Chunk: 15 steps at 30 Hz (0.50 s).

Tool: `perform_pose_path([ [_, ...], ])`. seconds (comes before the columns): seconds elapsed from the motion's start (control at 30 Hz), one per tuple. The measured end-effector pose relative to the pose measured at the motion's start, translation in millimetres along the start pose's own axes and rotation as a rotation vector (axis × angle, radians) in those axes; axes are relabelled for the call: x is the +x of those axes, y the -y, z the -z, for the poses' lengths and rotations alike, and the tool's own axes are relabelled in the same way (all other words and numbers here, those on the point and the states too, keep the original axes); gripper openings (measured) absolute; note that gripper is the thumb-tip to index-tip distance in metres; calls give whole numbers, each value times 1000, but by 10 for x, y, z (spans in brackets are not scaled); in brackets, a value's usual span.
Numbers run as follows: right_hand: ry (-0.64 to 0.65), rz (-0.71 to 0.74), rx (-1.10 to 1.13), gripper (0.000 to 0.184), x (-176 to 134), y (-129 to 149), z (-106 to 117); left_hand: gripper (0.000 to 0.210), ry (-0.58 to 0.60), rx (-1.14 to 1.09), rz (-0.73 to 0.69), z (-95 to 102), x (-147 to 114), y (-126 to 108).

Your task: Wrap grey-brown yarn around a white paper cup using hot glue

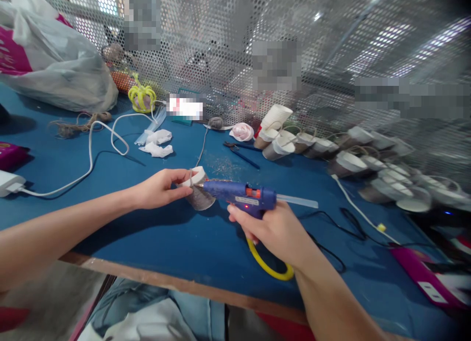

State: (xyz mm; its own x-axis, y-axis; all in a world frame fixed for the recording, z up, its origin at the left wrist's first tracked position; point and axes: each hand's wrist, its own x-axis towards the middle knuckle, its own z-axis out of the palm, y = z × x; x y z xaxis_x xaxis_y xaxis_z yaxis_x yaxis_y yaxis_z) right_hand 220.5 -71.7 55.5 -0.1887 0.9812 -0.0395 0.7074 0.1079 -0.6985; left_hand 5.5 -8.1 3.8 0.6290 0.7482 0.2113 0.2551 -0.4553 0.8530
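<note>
My left hand [165, 186] pinches the rim of a small grey-and-white cup [201, 198] that lies tilted over the table. Grey twine [201, 149] runs from the cup's rim back to a small ball of twine [216, 123]. In my right hand [274, 228] is a blue glue gun [239, 194], its red light lit and a clear glue stick [300, 201] sticking out of the back. The gun's nozzle touches or nearly touches the cup's rim beside my left fingertips. Below my right hand, a yellow loop handle [270, 267] shows; the rest is hidden.
Blue-handled pliers [241, 153] and crumpled white scraps [157, 142] lie beyond the cup. Several similar cups [353, 162] line the right side along a perforated metal screen [228, 46]. A plastic bag [62, 61] stands back left. A white cable [90, 149] and black cord [355, 228] cross the table.
</note>
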Motion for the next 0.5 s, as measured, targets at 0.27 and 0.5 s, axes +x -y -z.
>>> perform_pose_path([
  [0.27,5,-26,91,28,33,-61,31,17,9,16,-10,8,-7,9],
  [0.5,-20,-12,69,30,76,-84,67,18,20,19,15,6,-4,-2],
])
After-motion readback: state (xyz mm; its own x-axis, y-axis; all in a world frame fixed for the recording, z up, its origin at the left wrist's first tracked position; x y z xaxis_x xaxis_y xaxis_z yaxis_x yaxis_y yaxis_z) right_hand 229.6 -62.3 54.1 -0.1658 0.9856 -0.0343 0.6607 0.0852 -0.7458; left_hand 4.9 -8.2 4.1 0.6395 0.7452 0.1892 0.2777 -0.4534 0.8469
